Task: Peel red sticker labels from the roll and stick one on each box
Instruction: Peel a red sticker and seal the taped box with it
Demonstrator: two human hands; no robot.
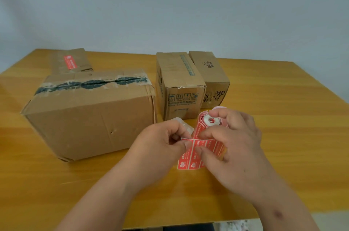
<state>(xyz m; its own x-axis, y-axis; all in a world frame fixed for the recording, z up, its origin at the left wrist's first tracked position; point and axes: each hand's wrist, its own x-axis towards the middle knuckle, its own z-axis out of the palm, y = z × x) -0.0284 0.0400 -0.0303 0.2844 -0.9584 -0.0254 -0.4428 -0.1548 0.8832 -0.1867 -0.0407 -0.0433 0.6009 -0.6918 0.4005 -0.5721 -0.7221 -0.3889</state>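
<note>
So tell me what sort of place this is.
Probably a small packing or shipping spot, though I can't be sure: taped cardboard boxes on a wooden table, a roll of red stickers, a bare wall behind.

Only properly readable thing here is "BAHA" on the top of the small box (209, 72) at the far right of the row, with a smaller line above it I can't make out. Its front face repeats the print upside down. The middle box (179, 83) just left of it has four handling pictograms and blurry Chinese characters. The red sticker strip (198, 153) has white print, too small to read.
</note>
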